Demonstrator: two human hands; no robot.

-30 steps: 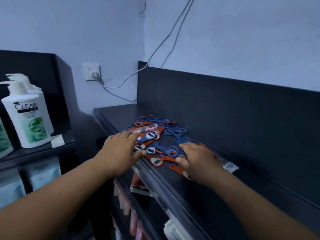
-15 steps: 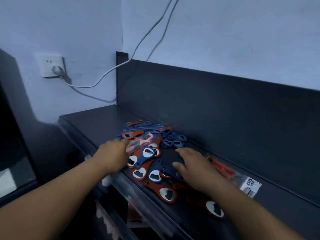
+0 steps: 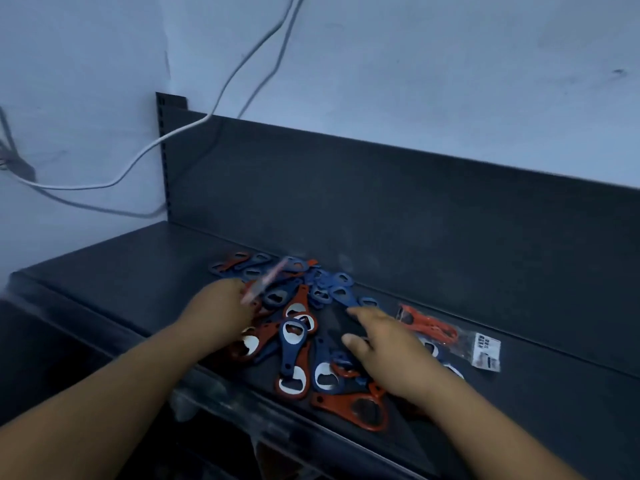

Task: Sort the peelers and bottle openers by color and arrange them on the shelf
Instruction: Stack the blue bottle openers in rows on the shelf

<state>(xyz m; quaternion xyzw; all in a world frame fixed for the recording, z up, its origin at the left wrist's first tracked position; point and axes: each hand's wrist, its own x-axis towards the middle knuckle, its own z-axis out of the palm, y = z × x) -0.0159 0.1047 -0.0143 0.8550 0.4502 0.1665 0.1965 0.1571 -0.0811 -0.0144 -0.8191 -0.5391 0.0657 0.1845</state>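
Note:
A mixed pile of red and blue bottle openers (image 3: 294,327) lies on the black shelf (image 3: 131,268). My left hand (image 3: 221,306) is at the pile's left side, closed on a pink packaged item (image 3: 265,284) that sticks up, blurred. My right hand (image 3: 384,344) rests flat on the pile's right side with fingers spread, covering a few openers. A large red opener (image 3: 360,407) lies at the front edge below that hand. A blue opener (image 3: 292,348) lies between the hands. An orange peeler in a clear bag (image 3: 429,323) lies to the right.
The shelf's dark back panel (image 3: 381,216) rises right behind the pile. White cables (image 3: 180,133) hang along the wall and over the panel's left corner. A white barcode label (image 3: 486,351) ends the peeler bag. Lower shelves show dimly below the front edge.
The view has swung right and closer, so the shampoo bottles left the frame. My left hand has lifted a pink packaged item out of the pile. My right hand spread over the right side.

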